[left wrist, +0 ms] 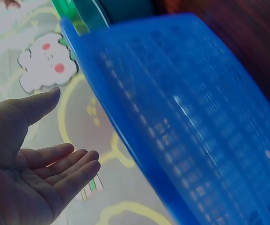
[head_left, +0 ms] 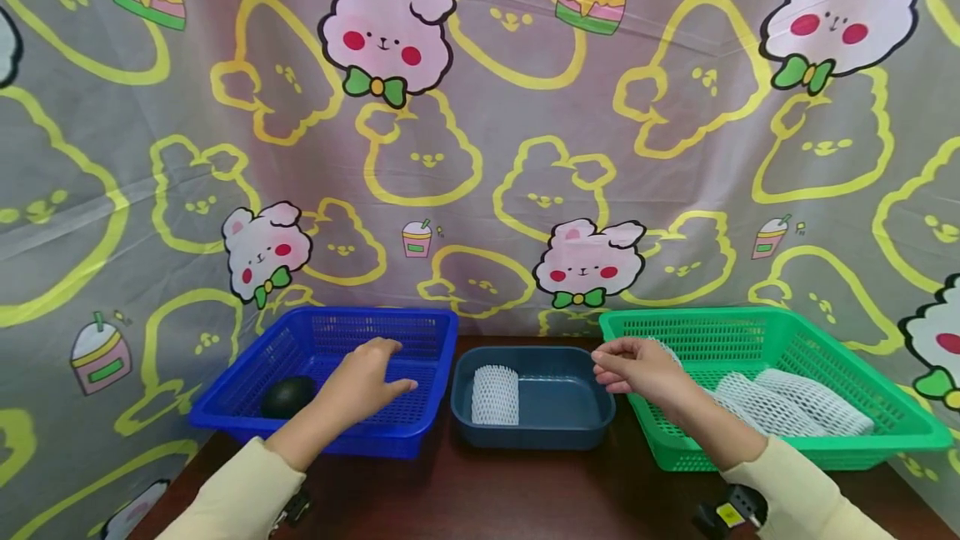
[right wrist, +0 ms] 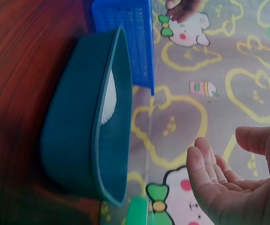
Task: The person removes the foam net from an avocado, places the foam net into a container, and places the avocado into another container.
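Observation:
In the head view the left hand [head_left: 362, 383] hovers over the blue basket [head_left: 420, 432], thumb and fingers apart, holding nothing; a dark round object [head_left: 288, 397] lies in the basket to its left. The right hand [head_left: 637, 367] is in the air between the dark teal tray [head_left: 534, 437] and the green basket [head_left: 765, 450], fingers relaxed and without any object. Inside the tray's left part is a white foam-net piece [head_left: 495, 396]. Both wrist views show bare palms: the left hand [left wrist: 41, 164] beside the blue basket, the right hand [right wrist: 237, 180] beside the tray.
More white foam nets [head_left: 813, 402] lie in the green basket. The three containers stand side by side on a dark brown table [head_left: 480, 494]. Behind them hangs a patterned curtain [head_left: 480, 123] with cartoon rabbits.

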### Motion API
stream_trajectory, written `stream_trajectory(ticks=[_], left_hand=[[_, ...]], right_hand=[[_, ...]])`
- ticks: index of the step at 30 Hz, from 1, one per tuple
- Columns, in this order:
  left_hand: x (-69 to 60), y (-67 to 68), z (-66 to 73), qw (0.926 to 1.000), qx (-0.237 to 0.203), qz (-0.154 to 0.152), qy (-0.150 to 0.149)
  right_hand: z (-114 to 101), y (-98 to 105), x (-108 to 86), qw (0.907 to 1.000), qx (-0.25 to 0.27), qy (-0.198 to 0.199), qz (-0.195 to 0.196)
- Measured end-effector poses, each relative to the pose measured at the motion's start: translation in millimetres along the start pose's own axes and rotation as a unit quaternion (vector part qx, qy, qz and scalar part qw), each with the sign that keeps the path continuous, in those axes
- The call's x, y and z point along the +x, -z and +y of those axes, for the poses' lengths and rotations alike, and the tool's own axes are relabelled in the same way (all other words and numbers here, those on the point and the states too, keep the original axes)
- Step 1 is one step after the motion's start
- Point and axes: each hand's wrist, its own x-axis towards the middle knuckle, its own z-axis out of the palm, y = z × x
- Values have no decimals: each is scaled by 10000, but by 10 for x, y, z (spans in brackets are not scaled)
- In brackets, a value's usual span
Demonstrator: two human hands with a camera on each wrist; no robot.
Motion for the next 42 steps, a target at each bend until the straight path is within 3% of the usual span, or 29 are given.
stream_trajectory(ticks=[7, 15, 21, 27, 34, 39, 42], left_hand=[[21, -151, 335, 9980, -339, -30, -531], [108, -359, 640, 9902, -771, -183, -1151], [157, -509, 859, 9851, -1107, -390, -1256], [224, -646, 1049, 9769, -1724, -629, -1094], [291, -835, 1259, 9551, -2498, -1005, -1239], [320, -993, 1402, 9326, -3079, -1371, -1288], [322, -1081, 1484, 9152, -3510, -1591, -1179]], right_hand=[[78, 218, -24, 9996, -251, -6, 127], [195, 480, -57, 9988, -404, 83, 249], [286, 636, -97, 9977, -576, 71, 340], [376, 767, -97, 9931, -1008, 197, 561], [482, 916, -83, 9839, -1610, 283, 726], [568, 1034, -58, 9633, -2477, 364, 968], [639, 1089, -32, 9524, -2821, 440, 1065]])
